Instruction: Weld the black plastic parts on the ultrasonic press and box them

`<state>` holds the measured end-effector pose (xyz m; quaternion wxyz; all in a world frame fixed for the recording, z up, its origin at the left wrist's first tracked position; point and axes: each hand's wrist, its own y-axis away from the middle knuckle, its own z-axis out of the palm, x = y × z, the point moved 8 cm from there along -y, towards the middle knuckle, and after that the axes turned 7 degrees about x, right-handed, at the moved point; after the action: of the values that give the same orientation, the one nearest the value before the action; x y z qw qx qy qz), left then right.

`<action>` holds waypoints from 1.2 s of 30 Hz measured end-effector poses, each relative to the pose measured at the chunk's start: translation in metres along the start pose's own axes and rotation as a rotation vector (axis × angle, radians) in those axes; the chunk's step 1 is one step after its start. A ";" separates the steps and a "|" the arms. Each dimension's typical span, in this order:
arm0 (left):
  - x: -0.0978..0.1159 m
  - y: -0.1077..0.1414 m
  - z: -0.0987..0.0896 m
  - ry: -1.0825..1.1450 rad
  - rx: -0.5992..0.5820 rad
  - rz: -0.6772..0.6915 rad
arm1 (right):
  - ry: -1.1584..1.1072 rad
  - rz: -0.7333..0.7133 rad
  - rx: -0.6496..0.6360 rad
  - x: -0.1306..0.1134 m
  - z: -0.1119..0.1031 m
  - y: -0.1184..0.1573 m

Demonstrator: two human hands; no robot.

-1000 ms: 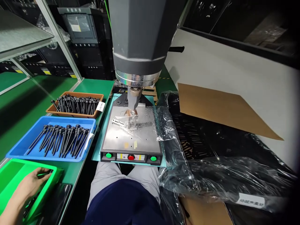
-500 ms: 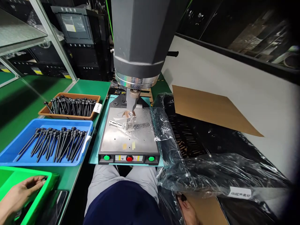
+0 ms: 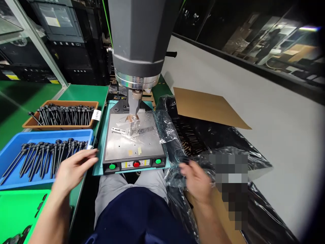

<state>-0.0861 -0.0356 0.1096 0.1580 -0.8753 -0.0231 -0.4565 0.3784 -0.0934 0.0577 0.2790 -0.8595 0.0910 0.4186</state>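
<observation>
My left hand (image 3: 76, 167) is over the right edge of the blue tray (image 3: 7, 184), its thumb and fingers brought close together; anything between the fingertips is too small to tell. Right of the press base, my right hand (image 3: 196, 179) pinches a small dark part (image 3: 185, 160), blurred, above clear plastic film. Between and beyond my hands, a metal plate (image 3: 137, 149) carries a fixture (image 3: 133, 127) under the press tip (image 3: 133, 103). Black stemmed parts (image 3: 54, 156) lie in the blue tray. The green bin (image 3: 22, 206) at lower left holds small black pieces.
The large press head (image 3: 138, 37) hangs above the plate. A brown tray (image 3: 33, 127) of black stemmed parts stands behind the blue one. On the right are a cardboard sheet (image 3: 210, 105) and plastic film (image 3: 169, 130). Two green buttons and a red one line the base front.
My left hand has left the green bin, moving up and right. My right hand has risen from beside the lower cardboard with the dark part. The camera view has shifted.
</observation>
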 end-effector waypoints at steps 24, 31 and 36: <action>0.068 0.015 0.108 0.183 -0.456 0.303 | -0.200 -0.494 -0.516 -0.137 0.131 0.015; 0.064 0.012 0.114 0.204 -0.448 0.333 | -0.350 0.021 -0.783 -0.100 0.157 0.013; 0.057 0.010 0.121 0.262 -0.484 0.274 | -0.543 0.207 -0.929 -0.086 0.173 0.024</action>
<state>0.0444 -0.0153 0.0885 0.0067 -0.8163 0.2251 -0.5320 0.1989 -0.0235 0.0288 -0.1591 -0.7399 -0.0944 0.6467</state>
